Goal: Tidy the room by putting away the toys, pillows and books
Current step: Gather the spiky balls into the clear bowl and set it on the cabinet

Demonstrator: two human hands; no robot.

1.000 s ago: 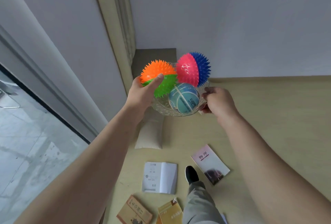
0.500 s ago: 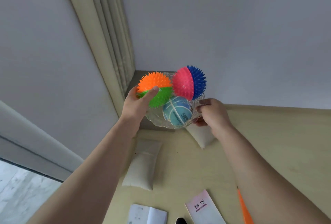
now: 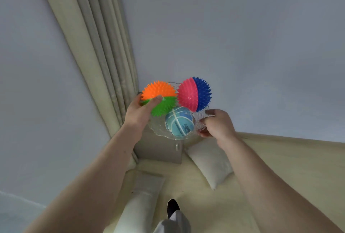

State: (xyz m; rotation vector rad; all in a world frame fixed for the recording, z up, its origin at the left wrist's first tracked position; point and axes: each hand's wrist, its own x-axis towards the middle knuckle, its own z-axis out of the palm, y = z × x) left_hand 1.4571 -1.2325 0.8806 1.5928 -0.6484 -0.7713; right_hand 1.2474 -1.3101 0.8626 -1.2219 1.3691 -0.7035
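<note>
I carry a clear glass bowl [image 3: 158, 130] in front of me, above the floor. In it sit an orange-and-green spiky ball [image 3: 162, 94], a pink-and-blue spiky ball [image 3: 194, 93] and a light blue ball [image 3: 180, 124]. My left hand [image 3: 139, 113] grips the bowl's left side with the thumb pressed on the orange-and-green ball. My right hand [image 3: 217, 123] pinches the bowl's right rim. A white pillow [image 3: 211, 162] lies on the floor below the bowl to the right, and another pillow [image 3: 138, 206] lies near my foot.
A beige curtain [image 3: 97, 46] hangs in the corner at the left, beside grey walls. A low grey cabinet [image 3: 158, 148] stands in the corner under the bowl. The floor [image 3: 280, 167] is light wood. My shoe [image 3: 172, 206] shows at the bottom.
The view has tilted up toward the corner and the bowl has come closer to the curtain and cabinet. The books on the floor have left the view. Both hands keep their hold.
</note>
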